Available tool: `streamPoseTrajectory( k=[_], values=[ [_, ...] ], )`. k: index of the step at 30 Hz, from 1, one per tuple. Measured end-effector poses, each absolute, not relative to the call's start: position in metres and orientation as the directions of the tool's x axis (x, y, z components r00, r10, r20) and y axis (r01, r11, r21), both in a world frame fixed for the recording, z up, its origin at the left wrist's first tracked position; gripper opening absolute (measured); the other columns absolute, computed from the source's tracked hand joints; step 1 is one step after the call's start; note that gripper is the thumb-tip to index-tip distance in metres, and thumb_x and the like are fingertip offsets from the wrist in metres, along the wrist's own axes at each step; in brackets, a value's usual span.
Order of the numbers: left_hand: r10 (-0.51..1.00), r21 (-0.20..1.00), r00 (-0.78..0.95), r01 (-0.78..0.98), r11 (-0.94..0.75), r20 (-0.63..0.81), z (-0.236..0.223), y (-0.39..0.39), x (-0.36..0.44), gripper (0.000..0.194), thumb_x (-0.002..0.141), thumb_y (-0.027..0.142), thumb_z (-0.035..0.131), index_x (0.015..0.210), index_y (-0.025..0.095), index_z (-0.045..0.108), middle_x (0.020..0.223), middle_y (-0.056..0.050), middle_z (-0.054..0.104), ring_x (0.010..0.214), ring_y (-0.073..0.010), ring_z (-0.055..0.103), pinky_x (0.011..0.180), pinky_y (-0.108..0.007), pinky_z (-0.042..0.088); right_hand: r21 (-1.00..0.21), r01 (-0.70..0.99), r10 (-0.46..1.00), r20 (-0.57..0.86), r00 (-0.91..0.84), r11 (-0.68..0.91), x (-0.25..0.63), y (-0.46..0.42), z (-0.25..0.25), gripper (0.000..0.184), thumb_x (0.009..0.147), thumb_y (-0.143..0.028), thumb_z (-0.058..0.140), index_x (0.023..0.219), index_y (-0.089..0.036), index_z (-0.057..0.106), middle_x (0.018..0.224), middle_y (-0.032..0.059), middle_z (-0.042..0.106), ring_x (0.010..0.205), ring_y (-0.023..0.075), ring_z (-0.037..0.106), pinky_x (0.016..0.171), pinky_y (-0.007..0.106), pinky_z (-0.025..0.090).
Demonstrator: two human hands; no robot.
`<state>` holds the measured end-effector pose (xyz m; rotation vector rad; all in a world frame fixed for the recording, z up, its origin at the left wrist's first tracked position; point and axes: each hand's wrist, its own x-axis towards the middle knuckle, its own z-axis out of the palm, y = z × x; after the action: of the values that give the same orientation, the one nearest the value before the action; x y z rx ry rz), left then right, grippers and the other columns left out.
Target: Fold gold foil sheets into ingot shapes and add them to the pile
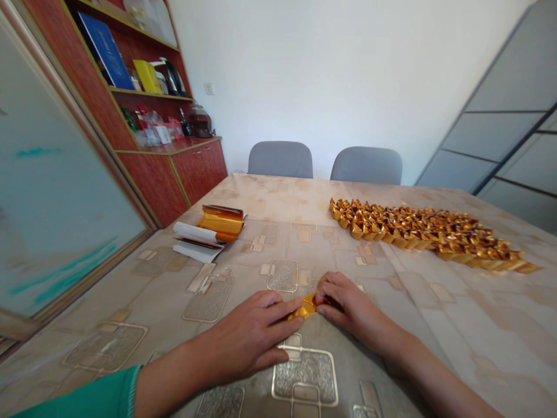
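A small piece of folded gold foil paper (308, 307) lies on the table between my hands. My left hand (256, 331) rests flat with fingers stretched out, its fingertips pressing on the paper's left end. The right end is pinched between the thumb and curled fingers of my right hand (342, 302). Parts of the paper are hidden under the fingers. Farther off on the right, many folded gold paper ingots (418, 229) stand packed in rows. To the left lies a stack of gold and white paper sheets (209, 232), curled at the edges.
A patterned cover lies over the table (278, 200). Two grey chairs (281, 159) stand at its far side, before a white wall. On the left is a reddish wooden cabinet (174, 171) with shelves of household things, beside a frosted glass panel (65, 203).
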<state>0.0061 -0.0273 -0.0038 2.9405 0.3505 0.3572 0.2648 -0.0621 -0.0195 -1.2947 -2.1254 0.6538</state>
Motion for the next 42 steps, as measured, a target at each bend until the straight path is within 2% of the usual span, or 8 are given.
streamPoseTrajectory(
  k=[9,13,15,19,24,30,36,42],
  values=[
    [0.336,0.266,0.909,0.271,-0.925,0.245,-0.005,-0.031,0.002,0.029,0.096,0.036,0.058,0.121,0.024,0.065,0.132,-0.007,0.063,0.108,-0.0237,0.058,0.096,-0.038,0.044,-0.662,0.622,0.9,0.205,-0.386,0.418,0.265,-0.06,-0.02,0.014,0.09,-0.011,0.058,0.079,-0.02,0.059,0.089,0.0031,0.059,0.086,0.0191,0.055,0.077,0.032,0.046],
    [0.536,0.423,0.809,0.41,-0.808,0.24,-0.002,-0.025,0.025,0.011,0.094,0.026,0.061,0.092,0.021,0.07,0.107,-0.004,0.068,0.098,-0.0199,0.058,0.089,-0.033,0.044,-0.609,0.681,0.906,0.176,-0.384,0.407,0.266,-0.057,-0.021,0.02,0.086,-0.008,0.061,0.1,-0.021,0.063,0.096,0.0038,0.06,0.092,0.0213,0.054,0.081,0.035,0.044],
    [0.671,0.423,0.716,0.556,-0.716,0.194,-0.001,-0.022,0.037,0.012,0.086,0.028,0.07,0.092,0.019,0.067,0.097,-0.004,0.065,0.094,-0.0225,0.056,0.083,-0.035,0.045,-0.567,0.722,0.913,0.165,-0.372,0.397,0.266,-0.056,-0.022,0.028,0.083,-0.008,0.063,0.108,-0.022,0.063,0.1,0.0048,0.06,0.096,0.0229,0.053,0.084,0.037,0.042],
    [0.757,0.449,0.642,0.645,-0.618,0.121,-0.003,-0.019,0.05,0.019,0.079,0.028,0.073,0.092,0.018,0.064,0.095,-0.005,0.06,0.093,-0.0239,0.054,0.08,-0.035,0.044,-0.536,0.745,0.915,0.166,-0.369,0.398,0.267,-0.054,-0.02,0.022,0.081,-0.007,0.064,0.097,-0.022,0.064,0.101,0.0039,0.06,0.097,0.0231,0.052,0.084,0.037,0.039],
    [0.763,0.541,0.638,0.607,-0.582,0.105,-0.007,-0.021,0.05,0.014,0.076,0.021,0.069,0.085,0.018,0.059,0.088,-0.001,0.059,0.085,-0.0202,0.054,0.073,-0.029,0.04,-0.586,0.712,0.92,0.2,-0.337,0.388,0.264,-0.052,-0.016,0.021,0.075,-0.005,0.068,0.085,-0.022,0.058,0.087,0.0,0.062,0.089,0.0212,0.053,0.079,0.034,0.038],
    [0.768,0.778,0.636,0.442,-0.447,0.079,-0.012,-0.025,0.055,0.017,0.075,0.014,0.064,0.091,0.019,0.061,0.075,0.003,0.063,0.07,-0.0159,0.058,0.064,-0.024,0.038,-0.61,0.708,0.934,0.221,-0.279,0.356,0.259,-0.056,-0.014,0.018,0.077,-0.005,0.067,0.079,-0.021,0.059,0.078,-0.0006,0.061,0.084,0.0212,0.054,0.079,0.036,0.038],
    [0.819,0.845,0.556,0.366,-0.391,0.138,-0.014,-0.027,0.057,0.007,0.082,0.022,0.061,0.081,0.018,0.068,0.069,0.0,0.066,0.065,-0.016,0.058,0.062,-0.024,0.039,-0.65,0.643,0.914,0.281,-0.291,0.405,0.252,-0.06,-0.011,0.003,0.087,-0.022,0.067,0.085,-0.022,0.065,0.083,0.0016,0.066,0.086,0.0218,0.056,0.08,0.037,0.04],
    [0.841,0.915,0.521,0.252,-0.314,0.145,-0.01,-0.025,0.055,0.007,0.077,0.017,0.061,0.072,0.016,0.066,0.068,-0.001,0.064,0.066,-0.0155,0.058,0.062,-0.024,0.04,-0.803,0.496,0.944,0.277,-0.179,0.33,0.265,-0.054,-0.008,0.032,0.091,-0.047,0.062,0.071,-0.023,0.066,0.072,0.0017,0.064,0.075,0.0209,0.057,0.073,0.035,0.042]
  ],
)
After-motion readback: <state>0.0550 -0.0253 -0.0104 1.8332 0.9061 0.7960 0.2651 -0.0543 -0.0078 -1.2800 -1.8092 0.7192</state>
